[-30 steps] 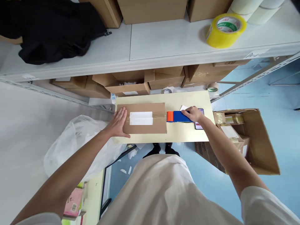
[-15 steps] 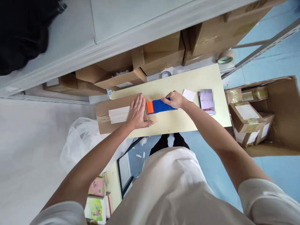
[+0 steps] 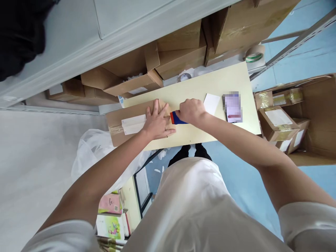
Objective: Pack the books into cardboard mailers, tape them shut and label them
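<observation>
On the tabletop [image 3: 231, 75] lies a closed cardboard box [image 3: 115, 119] with white paper labels [image 3: 133, 124] on its upper face. My left hand [image 3: 158, 122] presses on the right end of this box, its fingers spread. Just to the right, my right hand [image 3: 192, 111] is wrapped round a blue and orange tape dispenser [image 3: 180, 118]. Its orange end points at the box's right edge, close to my left fingertips. The hand covers much of the dispenser, and any tape on it is hard to make out.
A white card [image 3: 211, 104] and a phone-like item [image 3: 233, 108] lie on the table's right side. Cardboard boxes [image 3: 181, 56] line the shelf behind. A large open carton [image 3: 317, 122] holds smaller boxes at right. Rolls of tape [image 3: 254, 54] sit at the back. A clear plastic bag [image 3: 90, 150] hangs at left.
My left hand's fingers have spread out on the box end. My right hand has shifted slightly left and turned knuckles-up over the tape dispenser, so less of it shows.
</observation>
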A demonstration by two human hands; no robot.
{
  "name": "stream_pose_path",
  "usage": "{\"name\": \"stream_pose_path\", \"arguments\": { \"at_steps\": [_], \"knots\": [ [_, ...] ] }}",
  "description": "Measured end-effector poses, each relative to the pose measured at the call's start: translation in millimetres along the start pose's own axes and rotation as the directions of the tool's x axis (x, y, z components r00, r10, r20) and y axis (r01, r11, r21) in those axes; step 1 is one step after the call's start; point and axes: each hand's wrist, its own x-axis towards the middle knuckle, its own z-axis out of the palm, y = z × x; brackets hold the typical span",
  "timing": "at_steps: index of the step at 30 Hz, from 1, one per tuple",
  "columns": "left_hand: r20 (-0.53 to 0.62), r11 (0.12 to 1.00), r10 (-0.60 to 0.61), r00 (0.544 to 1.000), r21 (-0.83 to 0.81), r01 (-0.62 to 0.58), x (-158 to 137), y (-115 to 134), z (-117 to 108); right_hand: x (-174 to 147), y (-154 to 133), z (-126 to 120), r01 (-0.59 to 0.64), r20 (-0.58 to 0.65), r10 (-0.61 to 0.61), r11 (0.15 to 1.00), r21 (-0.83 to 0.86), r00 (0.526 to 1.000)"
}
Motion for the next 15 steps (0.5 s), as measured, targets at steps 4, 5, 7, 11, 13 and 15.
{"name": "stream_pose_path", "arguments": {
  "at_steps": [4, 5, 7, 11, 13, 15],
  "knots": [
    [0.054, 0.999, -0.048, 0.997, 0.007, 0.047, 5.3, 6.3, -3.6, -5.2, -36.9, 11.7, 0.085, 0.035, -0.082, 0.993, -0.085, 0.996],
    [0.056, 0.998, -0.055, 0.997, -0.009, 0.055, 5.9, 6.2, -3.2, -9.6, -33.4, 15.3, 0.082, 0.047, -0.078, 0.992, -0.100, 0.996],
    [0.052, 0.995, -0.059, 0.997, -0.072, 0.062, 6.7, 3.5, -2.4, -21.9, -15.9, 20.1, 0.028, 0.023, -0.025, 0.994, -0.106, 0.999],
    [0.014, 0.950, -0.064, 0.998, -0.307, 0.065, 3.5, -12.1, -3.7, -54.8, 34.1, 24.0, -0.185, -0.130, 0.179, 0.982, -0.040, 0.975],
    [-0.032, 0.918, -0.082, 0.996, -0.391, 0.063, -2.5, -24.1, -5.1, -71.8, 57.0, 30.4, -0.255, -0.162, 0.254, 0.967, 0.015, 0.954],
    [-0.081, 0.915, -0.135, 0.988, -0.394, 0.092, -12.2, -38.8, -5.7, -87.3, 75.7, 43.5, -0.278, -0.191, 0.285, 0.959, 0.061, 0.939]
  ]
}}
